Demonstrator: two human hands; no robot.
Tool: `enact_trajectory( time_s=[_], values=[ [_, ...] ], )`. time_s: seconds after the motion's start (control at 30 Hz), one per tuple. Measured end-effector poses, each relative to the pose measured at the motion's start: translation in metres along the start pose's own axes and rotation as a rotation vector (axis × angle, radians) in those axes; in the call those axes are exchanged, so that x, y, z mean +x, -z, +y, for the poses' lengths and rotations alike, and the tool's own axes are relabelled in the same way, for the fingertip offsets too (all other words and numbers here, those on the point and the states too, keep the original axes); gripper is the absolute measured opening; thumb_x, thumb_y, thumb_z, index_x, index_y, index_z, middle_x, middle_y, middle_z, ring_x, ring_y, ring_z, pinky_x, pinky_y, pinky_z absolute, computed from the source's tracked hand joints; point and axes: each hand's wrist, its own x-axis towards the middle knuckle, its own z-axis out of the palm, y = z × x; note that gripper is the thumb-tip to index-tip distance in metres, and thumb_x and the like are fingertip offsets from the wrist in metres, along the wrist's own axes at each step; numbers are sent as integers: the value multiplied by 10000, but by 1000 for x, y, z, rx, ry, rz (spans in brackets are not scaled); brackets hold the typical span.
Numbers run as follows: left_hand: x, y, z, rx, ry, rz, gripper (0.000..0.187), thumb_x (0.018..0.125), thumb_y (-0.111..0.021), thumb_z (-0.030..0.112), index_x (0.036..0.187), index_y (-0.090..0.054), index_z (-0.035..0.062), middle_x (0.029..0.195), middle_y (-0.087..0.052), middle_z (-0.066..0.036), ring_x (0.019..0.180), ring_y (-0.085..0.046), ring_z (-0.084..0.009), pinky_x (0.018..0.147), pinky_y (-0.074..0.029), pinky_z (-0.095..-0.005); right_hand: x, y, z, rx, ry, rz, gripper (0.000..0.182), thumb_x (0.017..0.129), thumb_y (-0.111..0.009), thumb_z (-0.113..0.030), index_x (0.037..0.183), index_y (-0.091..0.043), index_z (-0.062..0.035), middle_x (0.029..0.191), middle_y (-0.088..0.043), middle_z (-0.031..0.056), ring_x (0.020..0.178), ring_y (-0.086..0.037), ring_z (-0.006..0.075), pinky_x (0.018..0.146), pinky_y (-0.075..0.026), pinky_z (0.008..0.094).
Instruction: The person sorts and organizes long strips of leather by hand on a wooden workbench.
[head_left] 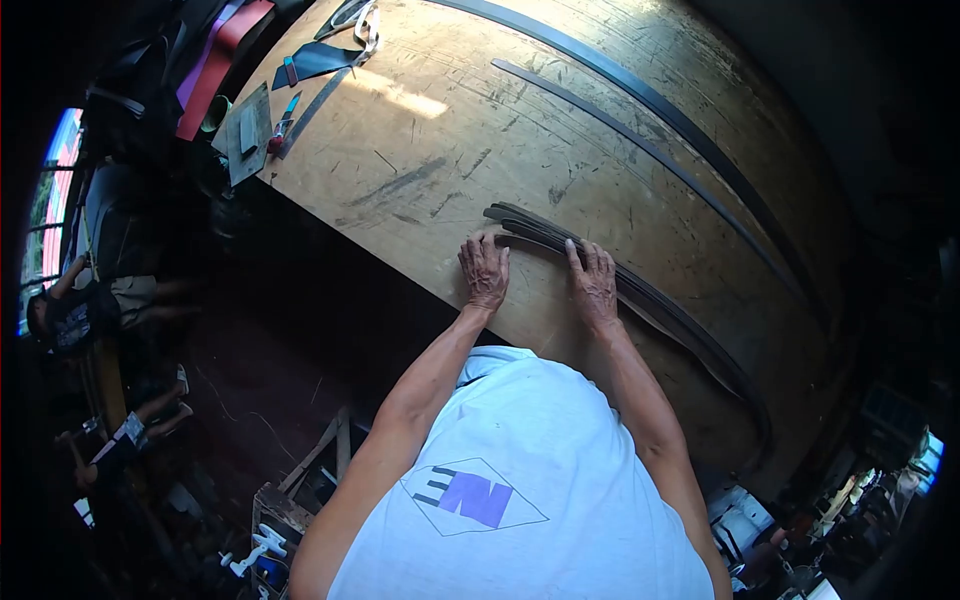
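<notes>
A bundle of long, thin dark strips (665, 302), possibly leather, lies curved across the near part of the wooden table (420, 225). My left hand (485, 272) is at the bundle's left end, fingers bent around the tip of one strip that sits apart from the others. What its fingertips pinch is partly hidden. Farther along, my right hand (596, 285) lies over the near edge of the bundle, its thumb and fingers closed on the strips. The loose left ends fan out slightly beyond both hands.
Two more long dark strips, a wide one (600, 50) and a narrow one (620, 130), stretch across the table's far side. At the far left corner are a cutter knife (285, 125), a dark piece of material (315, 62) and a flat plate (247, 135). A person (80, 310) is at the left.
</notes>
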Motion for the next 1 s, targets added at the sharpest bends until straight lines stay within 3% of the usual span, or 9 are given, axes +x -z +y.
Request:
enact_trajectory(
  time_s=[0.17, 0.4, 0.57, 0.87, 1.0],
  values=[
    [-5, -13, 0, 58, 82, 42, 362, 867, -658, 210, 1190, -557, 80, 1126, -554, -125, 1068, -502, -325, 915, -396, -462, -1, 3, -1, -42, 69, -36, 585, 831, -525, -57, 1409, -437, -56, 1336, -451, 159, 1285, -415, 322, 1104, -318, 469],
    [24, -18, 9, -28, 121, 47, 323, 842, -687, 179, 1153, -606, 146, 1113, -558, -77, 1062, -506, -295, 916, -398, -440, -10, 1, 6, 38, 50, -33, 519, 789, -568, -73, 1306, -544, -31, 1090, -547, 121, 1060, -519, 284, 938, -413, 423],
    [25, -24, 10, -56, 131, 74, 338, 813, -714, 155, 1133, -608, 136, 1100, -588, -56, 1073, -511, -275, 940, -386, -433, -8, -7, 14, 118, 8, -27, 501, 758, -588, -31, 1258, -563, -37, 974, -580, 118, 976, -544, 288, 865, -429, 416],
    [25, -28, 22, -125, 258, 90, 371, 798, -728, 132, 1141, -589, 101, 1076, -625, -37, 1057, -522, -275, 939, -385, -432, -7, -8, 22, 293, -60, -70, 514, 768, -565, 25, 1273, -561, -72, 980, -578, 124, 967, -544, 306, 859, -440, 422],
    [26, -32, 21, -70, 236, 96, 390, 785, -739, 129, 1147, -593, 120, 1091, -612, -36, 1053, -521, -271, 924, -394, -442, -2, -2, 23, 276, -51, -146, 617, 751, -575, 37, 1348, -530, -114, 983, -572, 118, 961, -536, 299, 868, -432, 417]
  ],
)
